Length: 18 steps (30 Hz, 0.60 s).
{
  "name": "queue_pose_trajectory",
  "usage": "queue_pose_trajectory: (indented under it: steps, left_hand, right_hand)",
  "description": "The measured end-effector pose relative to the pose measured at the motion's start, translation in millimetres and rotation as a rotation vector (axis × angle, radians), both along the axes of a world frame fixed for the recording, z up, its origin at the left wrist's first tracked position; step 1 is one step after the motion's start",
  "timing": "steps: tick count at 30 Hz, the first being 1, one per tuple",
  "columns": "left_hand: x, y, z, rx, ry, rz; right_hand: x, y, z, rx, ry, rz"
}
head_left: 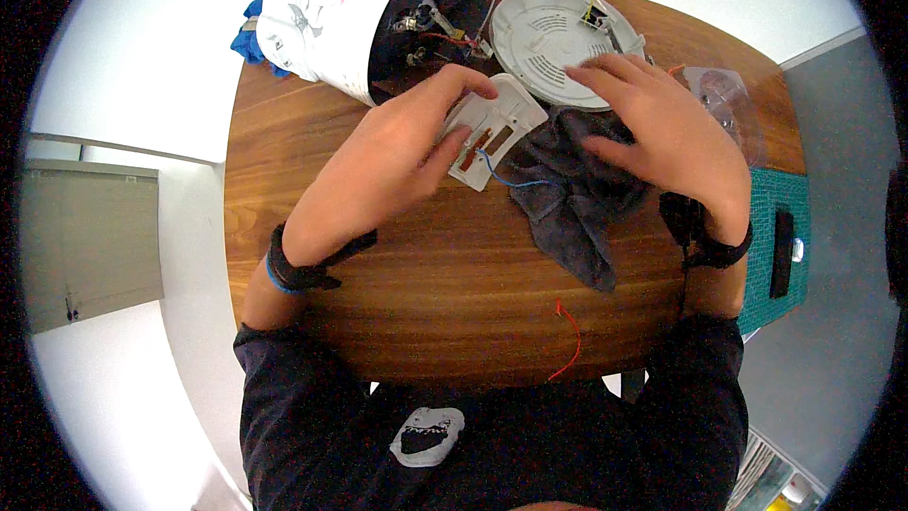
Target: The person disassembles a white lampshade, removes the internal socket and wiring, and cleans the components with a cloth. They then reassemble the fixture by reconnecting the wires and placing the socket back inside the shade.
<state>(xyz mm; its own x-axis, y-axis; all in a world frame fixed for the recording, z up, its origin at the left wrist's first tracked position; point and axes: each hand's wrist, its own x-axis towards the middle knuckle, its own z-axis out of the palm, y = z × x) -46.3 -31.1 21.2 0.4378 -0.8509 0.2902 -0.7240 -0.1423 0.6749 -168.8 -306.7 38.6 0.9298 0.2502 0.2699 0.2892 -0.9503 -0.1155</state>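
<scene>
My left hand grips the left edge of a white plastic panel, fingers over its upper part and thumb lower down. The panel has a slot and a brown strip, and a thin blue wire trails from it to the right. Above a crumpled dark grey cloth, my right hand has its fingers and thumb apart, with nothing visible between them. Just beyond those fingers is a round white vented cover. A white cylindrical appliance housing lies on its side, wires and metal parts showing inside.
A loose red wire lies near the front edge of the wooden table. To the right are a clear plastic container and a green cutting mat bearing a black bar-shaped object. Blue material shows behind the housing.
</scene>
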Motion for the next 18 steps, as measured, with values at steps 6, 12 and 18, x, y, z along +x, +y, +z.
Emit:
queue_pose_trajectory:
  steps: [6, 12, 18]
  left_hand:
    - [2.2, -2.2, -5.1, -0.041, -0.017, -0.082]
    - [-1.0, -1.7, 7.0, 0.075, 0.026, -0.132]
    - [1.4, -0.9, 2.8, 0.131, -0.018, -0.195]
  right_hand:
    - [13.8, 27.6, 9.4, 0.465, 0.279, 0.064]
    - [13.7, 25.1, 5.5, 0.249, 0.395, 0.092]
    - [20.2, 25.7, -22.1, 0.241, 0.407, 0.231]
